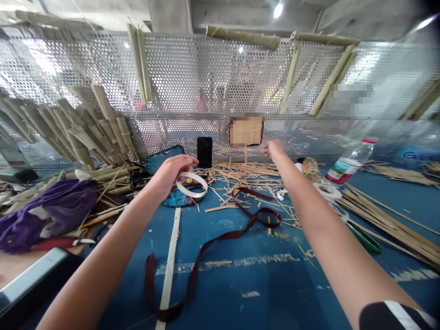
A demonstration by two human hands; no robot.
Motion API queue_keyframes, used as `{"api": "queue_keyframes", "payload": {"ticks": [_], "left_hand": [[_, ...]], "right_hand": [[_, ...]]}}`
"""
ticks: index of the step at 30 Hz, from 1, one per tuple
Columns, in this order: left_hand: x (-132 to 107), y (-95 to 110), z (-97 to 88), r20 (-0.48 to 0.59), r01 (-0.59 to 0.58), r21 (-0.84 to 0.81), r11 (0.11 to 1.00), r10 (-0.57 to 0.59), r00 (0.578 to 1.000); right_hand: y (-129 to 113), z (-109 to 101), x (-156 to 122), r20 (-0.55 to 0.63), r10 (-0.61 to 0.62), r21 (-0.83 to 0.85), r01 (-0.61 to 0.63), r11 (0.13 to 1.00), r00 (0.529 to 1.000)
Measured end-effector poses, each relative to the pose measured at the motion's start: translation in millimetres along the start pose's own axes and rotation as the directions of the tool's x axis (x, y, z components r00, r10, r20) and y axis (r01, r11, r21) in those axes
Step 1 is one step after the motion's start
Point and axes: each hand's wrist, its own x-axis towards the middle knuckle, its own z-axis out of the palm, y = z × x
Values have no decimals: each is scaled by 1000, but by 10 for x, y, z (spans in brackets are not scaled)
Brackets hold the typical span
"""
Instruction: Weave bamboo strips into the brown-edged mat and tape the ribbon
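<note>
Head view: left hand [172, 175] curled, gripping a glossy white looped strip [191, 184]; right hand [275, 149] empty, fingers loosely bent, near a thin upright stick [245, 155]. A wide gap between both hands. Below, splintery bamboo slivers [240, 176] in a rough heap, a limp dark-red ribbon [213, 238] snaking over a smooth blue tabletop [247, 284]. Far edge: perforated metal sheet [206, 78], black phone [205, 152] upright before it.

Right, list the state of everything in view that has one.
Left hand: raised, gripping a white strip loop
Right hand: raised, empty
Plastic bottle: lying on its side, red-capped
Dark red ribbon: loose, looping across the blue surface
Black phone: standing upright
Bamboo splints: scattered in a heap
</note>
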Motion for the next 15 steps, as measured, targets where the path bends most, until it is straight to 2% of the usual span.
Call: {"api": "queue_keyframes", "payload": {"ticks": [4, 7, 9, 10, 11, 12, 13, 14, 15], "left_hand": [[-15, 22, 82, -26, 31, -8, 999, -31, 999], [-44, 72, 120, -20, 33, -40, 999, -34, 999], [-67, 114, 129, 0, 30, -73, 997, -30, 1000], [-78, 133, 137, 6, 28, -89, 996, -27, 1000], [-90, 147, 152, 11, 23, -103, 994, -22, 1000], [-103, 154, 180, 15, 21, -113, 993, -19, 1000], [-121, 153, 223, 23, 27, -123, 992, -24, 999], [-142, 143, 281, 36, 39, -134, 990, -35, 999], [-169, 127, 355, 53, 56, -151, 987, -48, 997]], "right_hand": [[-418, -271, -31, -118, -92, -40, 88, 995, 989], [-839, -460, -283, -183, -300, -41, 298, 954, 936], [-1087, -581, -670, -212, -477, -37, 481, 876, 853], [-1174, -635, -930, -192, -582, -39, 587, 809, 790], [-1226, -679, -1225, -197, -739, -54, 746, 664, 644], [-1238, -709, -1543, -106, -824, -78, 822, 564, 556], [-1209, -721, -1869, -62, -859, -89, 854, 512, 509], [-1142, -712, -2185, 21, -861, -94, 859, 504, 508], [-1046, -681, -2474, 173, -827, -89, 844, 528, 536]]}}
